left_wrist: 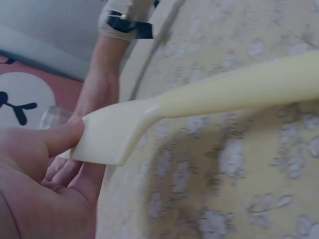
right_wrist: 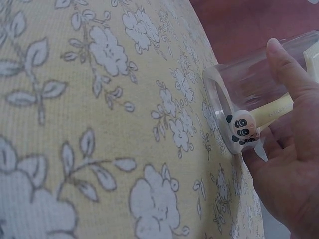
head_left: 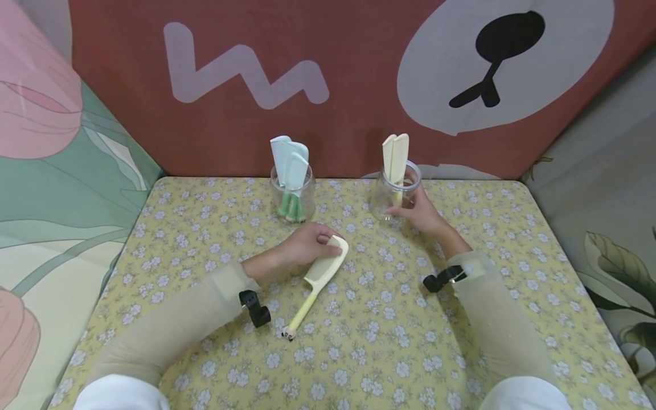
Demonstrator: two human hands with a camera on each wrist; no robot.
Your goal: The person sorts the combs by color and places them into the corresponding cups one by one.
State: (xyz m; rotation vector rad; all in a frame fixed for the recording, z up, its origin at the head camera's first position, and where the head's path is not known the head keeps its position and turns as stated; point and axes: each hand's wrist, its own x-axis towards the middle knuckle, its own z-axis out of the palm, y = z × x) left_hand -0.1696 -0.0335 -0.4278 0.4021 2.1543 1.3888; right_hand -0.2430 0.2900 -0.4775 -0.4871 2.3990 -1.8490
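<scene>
from my remote seat: my left hand (head_left: 307, 244) pinches the toothed head of a cream comb (head_left: 319, 277) lying flat on the flowered counter (head_left: 389, 341), thumb pressed on its edge, handle pointing back toward me. my right hand (head_left: 417, 212) curls its fingers round the clear glass jar (head_left: 394, 191) at the far right, which stands upright and holds cream combs (head_left: 396, 151), a panda-tipped handle (right_wrist: 242, 127) resting at its base. well apart to the left, a second clear jar (head_left: 292, 196) holds pale blue combs with green handles (head_left: 290, 162). both jars stand near the back wall.
</scene>
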